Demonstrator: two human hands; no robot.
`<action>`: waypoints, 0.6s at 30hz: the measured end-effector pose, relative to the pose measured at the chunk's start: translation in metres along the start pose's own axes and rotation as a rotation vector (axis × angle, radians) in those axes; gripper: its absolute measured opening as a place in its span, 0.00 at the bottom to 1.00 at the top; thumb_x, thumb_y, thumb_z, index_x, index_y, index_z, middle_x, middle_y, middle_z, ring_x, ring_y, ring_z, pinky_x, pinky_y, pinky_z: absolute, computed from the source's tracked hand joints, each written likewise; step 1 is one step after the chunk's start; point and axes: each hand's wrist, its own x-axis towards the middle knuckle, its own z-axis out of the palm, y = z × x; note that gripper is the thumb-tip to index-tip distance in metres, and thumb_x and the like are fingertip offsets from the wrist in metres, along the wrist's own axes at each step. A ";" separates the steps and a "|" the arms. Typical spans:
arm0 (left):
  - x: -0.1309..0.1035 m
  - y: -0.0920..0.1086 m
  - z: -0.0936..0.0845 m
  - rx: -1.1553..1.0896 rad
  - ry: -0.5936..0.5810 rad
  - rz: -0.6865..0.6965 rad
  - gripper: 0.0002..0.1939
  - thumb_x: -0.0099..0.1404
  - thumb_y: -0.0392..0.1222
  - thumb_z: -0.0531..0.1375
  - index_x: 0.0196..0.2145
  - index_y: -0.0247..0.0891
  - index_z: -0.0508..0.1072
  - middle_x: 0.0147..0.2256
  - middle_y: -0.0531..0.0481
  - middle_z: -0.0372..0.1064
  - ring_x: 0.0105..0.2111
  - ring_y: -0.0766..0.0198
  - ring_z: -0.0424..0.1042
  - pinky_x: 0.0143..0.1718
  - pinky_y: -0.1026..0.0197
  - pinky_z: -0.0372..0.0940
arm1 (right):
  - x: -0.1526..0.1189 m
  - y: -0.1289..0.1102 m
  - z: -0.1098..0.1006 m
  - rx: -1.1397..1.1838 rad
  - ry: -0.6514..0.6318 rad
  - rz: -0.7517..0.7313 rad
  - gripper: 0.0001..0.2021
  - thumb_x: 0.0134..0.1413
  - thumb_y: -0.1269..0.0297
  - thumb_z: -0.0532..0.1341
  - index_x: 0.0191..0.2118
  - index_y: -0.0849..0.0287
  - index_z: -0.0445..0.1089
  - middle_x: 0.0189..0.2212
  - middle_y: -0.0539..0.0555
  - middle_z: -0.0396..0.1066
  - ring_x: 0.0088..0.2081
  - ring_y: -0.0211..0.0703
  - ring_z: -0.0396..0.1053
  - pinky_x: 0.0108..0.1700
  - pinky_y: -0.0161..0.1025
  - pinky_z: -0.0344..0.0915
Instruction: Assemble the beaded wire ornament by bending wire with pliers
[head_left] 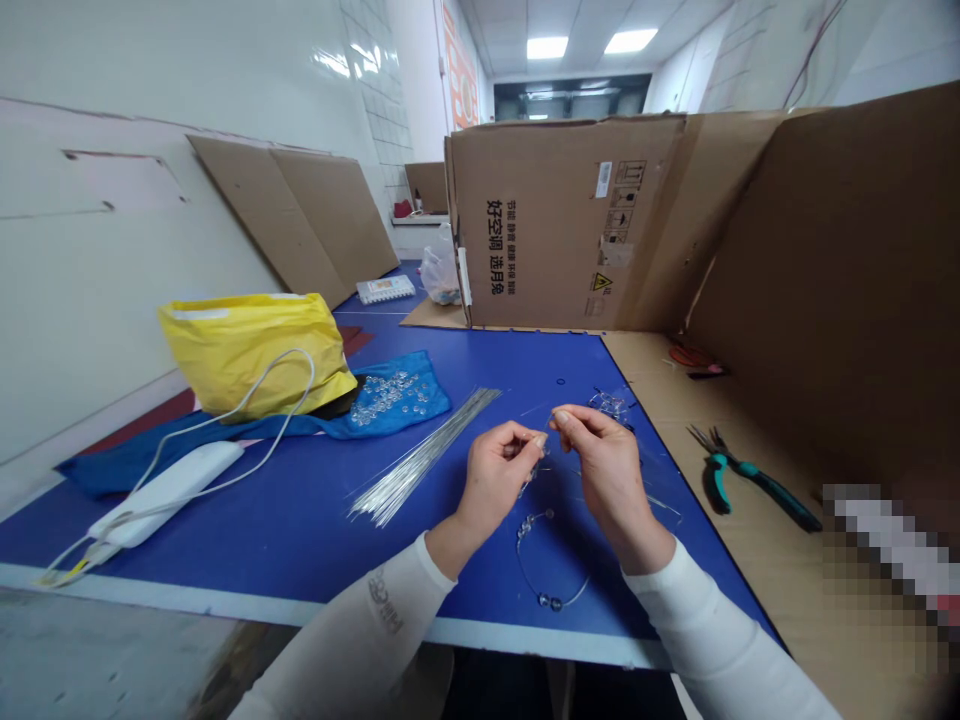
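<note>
Fingers (525, 445) of left hand (495, 480) and right hand (607, 470) pinched on thin beaded wire (551, 560), raised off blue counter (300, 500) for threading; wire bundle (420, 460) lying just left.

Head view — forward-down, near blue table (285, 510)
</note>
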 end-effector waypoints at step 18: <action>-0.001 -0.001 -0.003 0.044 0.001 0.004 0.11 0.64 0.47 0.66 0.29 0.37 0.75 0.26 0.54 0.72 0.20 0.72 0.65 0.22 0.68 0.61 | 0.002 0.002 -0.009 -0.227 -0.010 -0.098 0.06 0.45 0.59 0.69 0.28 0.55 0.79 0.27 0.52 0.78 0.29 0.45 0.72 0.37 0.43 0.67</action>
